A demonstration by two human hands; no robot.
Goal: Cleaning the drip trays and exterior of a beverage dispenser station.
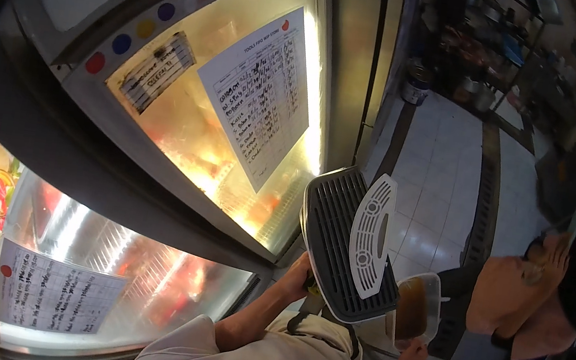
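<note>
In front of my body is a black ribbed drip tray (329, 230), tilted, with a light grey slotted grate (370, 239) lying along its right side. At the tray's near left edge, my left hand (300, 276) is closed; the tray hides part of its fingers. Lower right, my right hand (414, 354) grips the near edge of a clear plastic container (435, 304) with brown liquid inside. The container is close beside the tray's right end.
To my left stand lit glass-door fridges with handwritten sheets (259, 98) and coloured round stickers on them. Another person's arms (519, 293) are at the right. Tiled floor (442, 180) runs ahead to a can (417, 82) and cluttered shelves.
</note>
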